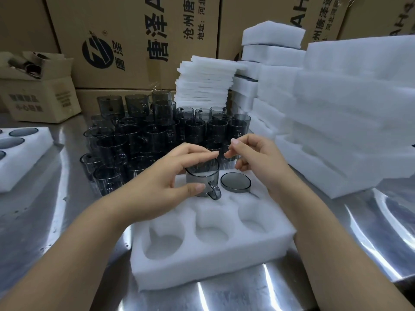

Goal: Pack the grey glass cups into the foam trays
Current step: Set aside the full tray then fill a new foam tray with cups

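My left hand (170,176) holds a grey glass cup (202,176). Its fingers (208,154) curl over the rim and the thumb presses the side. The cup is upright at a back pocket of the foam tray (213,261), handle toward me. My right hand (253,158) hovers just right of those fingers, thumb and forefinger slightly apart, gripping nothing I can see. Just below the right fingers, a second cup (235,181) sits sunk in its pocket. Beyond both hands, more cups (146,135) crowd the surface (336,254).

side tray (33,161) – edge-cropped, loose cups (143,133) half-hidden
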